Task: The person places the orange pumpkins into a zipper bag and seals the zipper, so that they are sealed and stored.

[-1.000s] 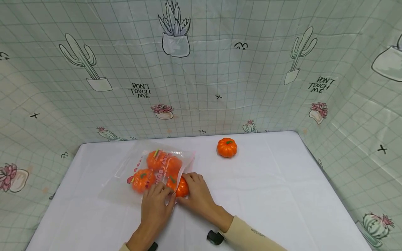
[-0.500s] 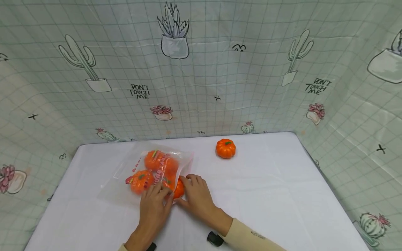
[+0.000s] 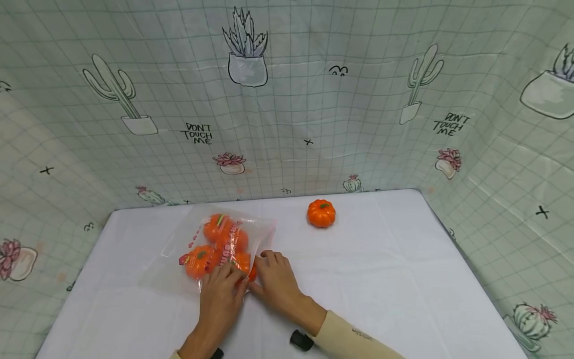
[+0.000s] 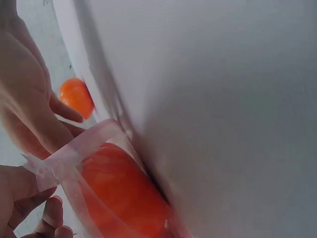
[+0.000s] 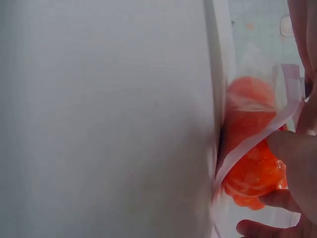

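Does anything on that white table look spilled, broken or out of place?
Nothing looks spilled or broken. One glossy orange pumpkin with a green stem stands out slightly: it sits alone near the far edge of the white table, while the other orange pumpkins are in or at the mouth of a clear plastic bag with red printing.

We are reading DON'T TOUCH ME twice on the gridded cloth (image 3: 287, 112).
We are finding the dark hand-drawn capitals once at left of centre (image 3: 199, 133) and once farther right (image 3: 451, 124), with small x marks (image 3: 308, 142) scattered about; on the clear bag (image 3: 230, 244) we are seeing pinkish-red lettering, too warped to make out, and on the right sleeve (image 3: 354, 336) a print too tiny to read.
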A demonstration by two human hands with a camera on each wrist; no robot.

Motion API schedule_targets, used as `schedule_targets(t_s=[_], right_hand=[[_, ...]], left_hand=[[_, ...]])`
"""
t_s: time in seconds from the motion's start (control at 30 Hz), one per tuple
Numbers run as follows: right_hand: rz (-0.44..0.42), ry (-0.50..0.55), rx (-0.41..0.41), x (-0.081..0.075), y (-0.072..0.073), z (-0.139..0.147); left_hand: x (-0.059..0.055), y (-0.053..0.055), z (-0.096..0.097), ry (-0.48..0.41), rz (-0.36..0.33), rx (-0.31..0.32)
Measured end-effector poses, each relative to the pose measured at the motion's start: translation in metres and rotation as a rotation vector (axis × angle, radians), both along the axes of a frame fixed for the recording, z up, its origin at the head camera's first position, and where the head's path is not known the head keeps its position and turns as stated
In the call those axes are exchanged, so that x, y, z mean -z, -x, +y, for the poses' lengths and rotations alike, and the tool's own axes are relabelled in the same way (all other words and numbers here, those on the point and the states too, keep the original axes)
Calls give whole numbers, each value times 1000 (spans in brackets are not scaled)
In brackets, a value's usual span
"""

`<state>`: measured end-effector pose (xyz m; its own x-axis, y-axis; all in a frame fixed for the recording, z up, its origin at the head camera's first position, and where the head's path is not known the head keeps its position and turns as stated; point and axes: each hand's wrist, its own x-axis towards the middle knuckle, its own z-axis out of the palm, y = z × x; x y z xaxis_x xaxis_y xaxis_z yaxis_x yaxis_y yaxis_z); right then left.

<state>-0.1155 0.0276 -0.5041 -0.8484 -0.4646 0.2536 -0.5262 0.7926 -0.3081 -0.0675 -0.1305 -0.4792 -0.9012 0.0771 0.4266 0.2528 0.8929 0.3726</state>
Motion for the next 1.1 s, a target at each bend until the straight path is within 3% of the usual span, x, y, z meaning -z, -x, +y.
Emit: schedule_targets(t_s=[0.2,0.47,0.57,0.73,0.93,1.1], right_hand=[[-34,51,36,-1,1,-1],[40,23,35,4,2,-13],[3,23,40,4,2,-10],[-51,95,57,0,3,10],[-26,187,146,-11,13,46],[4,246,229,-20,27,76]], left_hand=[[0,-1,-1,9,-8,-2],[0,-1,0,16,-12,8],[0,-1,1,22,-33,-2],[-2,-2,1,23,-72,-16],[-4,-1,2,4,-116,-29],[-3,0,1,-5,-98,-28]])
